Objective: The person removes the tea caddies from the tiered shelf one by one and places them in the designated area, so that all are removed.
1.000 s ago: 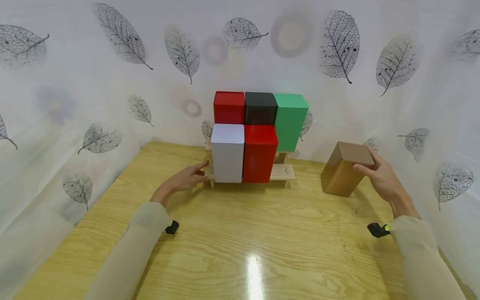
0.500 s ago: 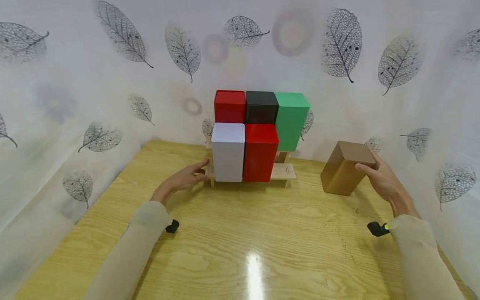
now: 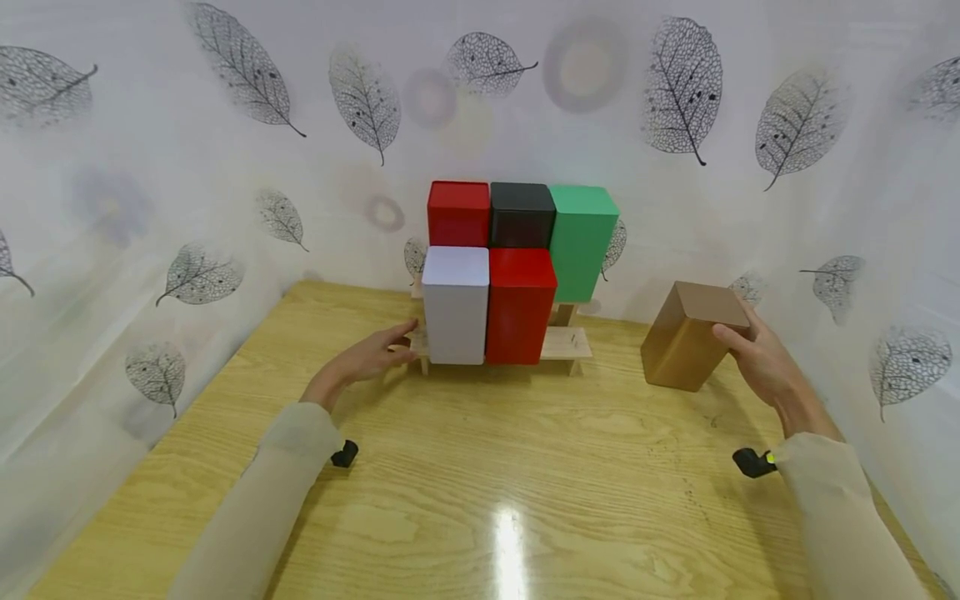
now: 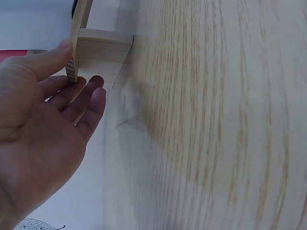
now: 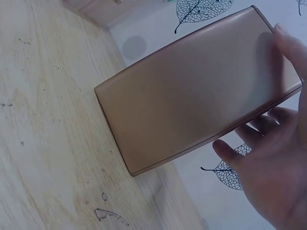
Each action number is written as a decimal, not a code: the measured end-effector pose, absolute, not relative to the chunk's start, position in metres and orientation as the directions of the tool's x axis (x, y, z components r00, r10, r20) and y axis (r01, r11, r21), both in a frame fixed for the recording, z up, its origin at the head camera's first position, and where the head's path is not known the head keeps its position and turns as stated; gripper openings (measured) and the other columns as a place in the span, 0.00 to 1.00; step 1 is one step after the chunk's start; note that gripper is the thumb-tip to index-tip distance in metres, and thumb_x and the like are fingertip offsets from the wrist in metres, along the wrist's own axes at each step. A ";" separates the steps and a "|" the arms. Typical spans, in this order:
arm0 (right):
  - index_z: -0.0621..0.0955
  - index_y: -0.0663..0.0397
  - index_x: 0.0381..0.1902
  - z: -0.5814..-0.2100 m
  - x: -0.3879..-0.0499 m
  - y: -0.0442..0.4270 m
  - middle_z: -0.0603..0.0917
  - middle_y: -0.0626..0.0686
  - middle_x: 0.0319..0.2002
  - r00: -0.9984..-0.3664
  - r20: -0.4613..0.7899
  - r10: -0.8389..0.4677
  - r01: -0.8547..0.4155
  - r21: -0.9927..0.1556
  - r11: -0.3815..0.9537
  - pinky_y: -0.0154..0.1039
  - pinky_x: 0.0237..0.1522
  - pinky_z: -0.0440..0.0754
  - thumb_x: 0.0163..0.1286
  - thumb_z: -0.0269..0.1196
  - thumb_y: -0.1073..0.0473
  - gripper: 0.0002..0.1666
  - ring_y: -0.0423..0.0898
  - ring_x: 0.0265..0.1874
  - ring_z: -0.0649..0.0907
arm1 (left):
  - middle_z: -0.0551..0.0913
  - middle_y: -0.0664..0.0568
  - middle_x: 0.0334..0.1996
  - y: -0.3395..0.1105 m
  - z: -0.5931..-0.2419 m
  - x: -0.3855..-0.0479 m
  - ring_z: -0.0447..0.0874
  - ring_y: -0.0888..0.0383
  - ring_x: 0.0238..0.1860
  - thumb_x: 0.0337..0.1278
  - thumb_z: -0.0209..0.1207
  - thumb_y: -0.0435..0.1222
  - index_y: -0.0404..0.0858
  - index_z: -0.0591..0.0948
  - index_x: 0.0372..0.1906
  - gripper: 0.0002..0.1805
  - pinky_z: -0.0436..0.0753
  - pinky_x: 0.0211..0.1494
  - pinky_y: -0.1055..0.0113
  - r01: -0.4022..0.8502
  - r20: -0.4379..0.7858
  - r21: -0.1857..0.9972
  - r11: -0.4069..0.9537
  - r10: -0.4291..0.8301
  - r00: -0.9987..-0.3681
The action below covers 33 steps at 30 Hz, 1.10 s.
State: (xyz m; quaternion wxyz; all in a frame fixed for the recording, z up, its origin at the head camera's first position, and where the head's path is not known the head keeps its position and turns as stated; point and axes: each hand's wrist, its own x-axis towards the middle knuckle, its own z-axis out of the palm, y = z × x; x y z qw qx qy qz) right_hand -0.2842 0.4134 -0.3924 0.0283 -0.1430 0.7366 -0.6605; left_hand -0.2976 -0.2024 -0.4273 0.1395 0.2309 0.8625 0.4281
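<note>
The left hand [image 3: 369,357] grips the left end of a small wooden shelf [image 3: 564,343]; in the left wrist view, the thumb lies on one side of the board [image 4: 73,52] and the fingertips on the other. At the right, the right hand [image 3: 772,362] holds the upper part of a brown-gold box [image 3: 686,346], which stands on the table. The right wrist view shows the thumb across the box's face [image 5: 192,96] near its top and the fingers behind its edge. A white box [image 3: 456,312] and a red box [image 3: 519,312] stand side by side on the shelf's front step.
Behind them, another red box [image 3: 458,215], a black box [image 3: 521,218] and a green box [image 3: 582,246] form a back row, higher up. The wooden table [image 3: 450,467] meets a leaf-patterned white cloth [image 3: 300,183] at the back and sides.
</note>
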 end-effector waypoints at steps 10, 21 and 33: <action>0.38 0.48 0.85 -0.399 -0.277 0.422 0.58 0.50 0.77 -0.947 0.219 -0.235 -0.236 -0.971 0.045 0.26 0.63 0.67 0.85 0.48 0.62 0.43 0.31 0.66 0.69 | 0.52 0.32 0.80 -0.202 -0.427 -0.295 0.62 0.33 0.74 0.82 0.50 0.39 0.29 0.47 0.82 0.38 0.65 0.73 0.39 0.274 -0.051 0.800 0.534 0.515 -0.856; 0.34 0.59 0.83 -0.387 -0.269 0.422 0.34 0.53 0.84 -0.963 0.218 -0.157 -0.230 -0.971 0.063 0.27 0.75 0.52 0.85 0.49 0.61 0.45 0.43 0.81 0.41 | 0.50 0.33 0.81 -0.201 -0.427 -0.297 0.61 0.34 0.75 0.82 0.51 0.39 0.30 0.46 0.82 0.39 0.66 0.74 0.40 0.252 -0.061 0.817 0.519 0.513 -0.856; 0.46 0.54 0.85 -0.366 -0.258 0.423 0.58 0.51 0.81 -0.960 0.278 -0.010 -0.278 -0.955 0.101 0.26 0.73 0.57 0.83 0.54 0.61 0.43 0.37 0.72 0.66 | 0.50 0.32 0.81 -0.201 -0.424 -0.296 0.61 0.32 0.74 0.82 0.51 0.39 0.29 0.46 0.82 0.39 0.67 0.73 0.39 0.272 -0.048 0.815 0.511 0.527 -0.848</action>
